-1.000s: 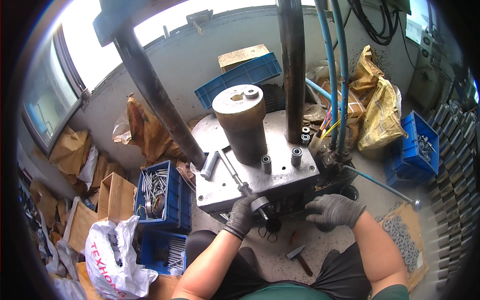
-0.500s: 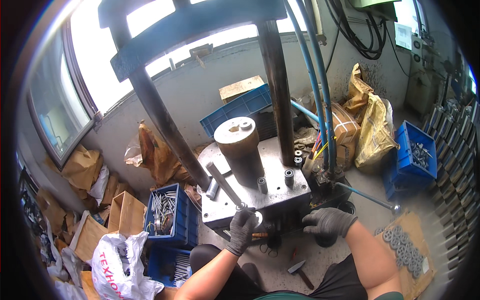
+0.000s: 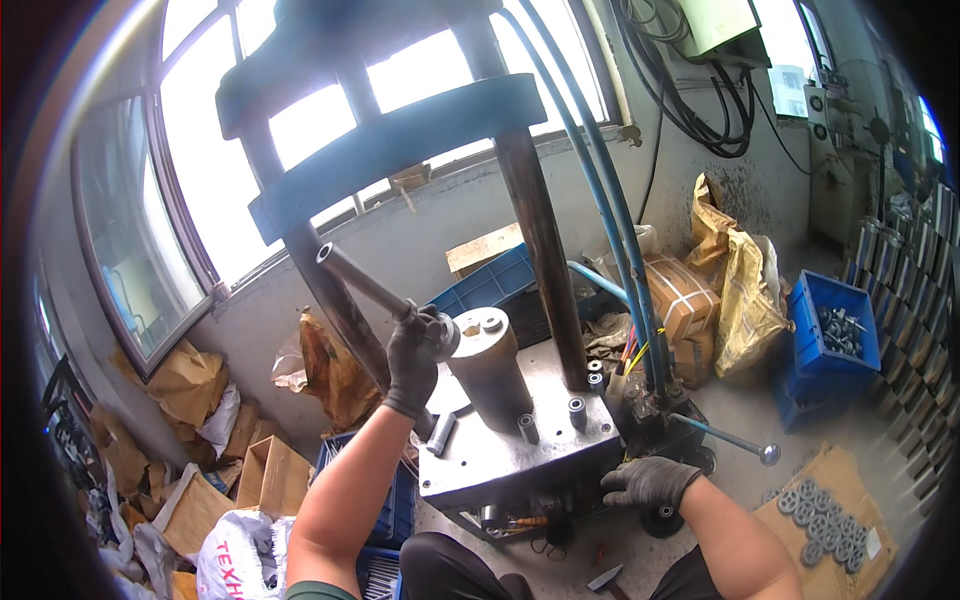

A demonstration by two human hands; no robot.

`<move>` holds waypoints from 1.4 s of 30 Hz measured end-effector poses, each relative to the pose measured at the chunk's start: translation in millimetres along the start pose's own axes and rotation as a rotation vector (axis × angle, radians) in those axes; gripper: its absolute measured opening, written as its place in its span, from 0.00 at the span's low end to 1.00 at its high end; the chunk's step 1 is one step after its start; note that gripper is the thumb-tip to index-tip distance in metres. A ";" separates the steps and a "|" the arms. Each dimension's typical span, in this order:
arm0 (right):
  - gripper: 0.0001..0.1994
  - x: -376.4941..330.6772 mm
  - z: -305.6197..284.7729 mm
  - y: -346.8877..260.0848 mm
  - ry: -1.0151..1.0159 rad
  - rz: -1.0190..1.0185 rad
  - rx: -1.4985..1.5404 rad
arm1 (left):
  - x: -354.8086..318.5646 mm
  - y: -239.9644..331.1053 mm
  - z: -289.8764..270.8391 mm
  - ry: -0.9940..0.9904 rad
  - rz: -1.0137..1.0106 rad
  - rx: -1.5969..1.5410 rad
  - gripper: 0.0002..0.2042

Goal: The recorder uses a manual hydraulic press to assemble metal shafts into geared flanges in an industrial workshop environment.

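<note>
My left hand [image 3: 411, 365], in a dark glove, is closed on a long metal shaft [image 3: 362, 281] with a round metal piece [image 3: 442, 336] at its lower end. The shaft slants up to the left, beside the top of a thick steel cylinder [image 3: 488, 375]. That cylinder stands on the press table [image 3: 560, 440], and a small ring [image 3: 491, 324] lies on its top. My right hand [image 3: 650, 482], gloved too, hovers in front of the table's right corner with fingers loosely stretched and nothing in them. Small metal bushings [image 3: 577, 410] stand on the table.
Dark press columns [image 3: 542, 260] rise on both sides of the cylinder, under a blue crossbeam [image 3: 400, 140]. A lever [image 3: 725, 437] juts out at right. Toothed metal wheels [image 3: 820, 520] lie on cardboard. Blue crates [image 3: 835, 325] and a hammer [image 3: 606, 578] are on the floor.
My left hand has risen from the table's front edge, bringing the shaft up to the cylinder's top. The view has tilted upward. My right hand stays by the table's right corner.
</note>
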State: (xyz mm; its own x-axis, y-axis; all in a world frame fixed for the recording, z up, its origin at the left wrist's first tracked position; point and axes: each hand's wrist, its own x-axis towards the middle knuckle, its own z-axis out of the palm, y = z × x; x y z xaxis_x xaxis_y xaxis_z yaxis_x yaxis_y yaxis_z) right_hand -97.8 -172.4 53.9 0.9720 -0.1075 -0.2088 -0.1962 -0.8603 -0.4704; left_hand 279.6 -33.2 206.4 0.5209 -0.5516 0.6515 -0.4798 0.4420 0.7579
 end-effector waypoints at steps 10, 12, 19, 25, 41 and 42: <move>0.28 6.8 6.7 7.1 0.001 -0.009 0.019 | 82.5 -68.2 5.7 0.108 -0.233 0.421 0.13; 0.27 9.2 7.0 5.8 -0.008 -0.020 0.026 | 83.5 -78.8 15.8 0.139 -0.096 0.384 0.10; 0.25 12.7 10.5 -0.6 0.015 -0.037 0.049 | 93.6 -86.3 36.5 0.097 -0.133 0.242 0.07; 0.25 15.8 16.1 0.2 -0.020 -0.064 -0.031 | 79.4 -89.5 31.0 0.031 -0.242 0.599 0.10; 0.21 -107.3 -119.6 -100.8 0.360 -0.042 -0.402 | 67.6 -75.2 30.7 0.089 -0.213 0.592 0.16; 0.23 -115.8 -125.2 -90.2 0.304 0.094 -0.495 | 62.3 -60.0 41.1 0.122 -0.211 0.578 0.18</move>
State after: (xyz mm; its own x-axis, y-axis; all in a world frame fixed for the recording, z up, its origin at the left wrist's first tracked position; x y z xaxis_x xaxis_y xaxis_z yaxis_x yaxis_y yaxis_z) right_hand -176.5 -144.7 227.9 0.9612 -0.2695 0.0592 -0.2706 -0.9626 0.0099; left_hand 311.9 -123.2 200.1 0.7063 -0.4854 0.5153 -0.6446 -0.1401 0.7515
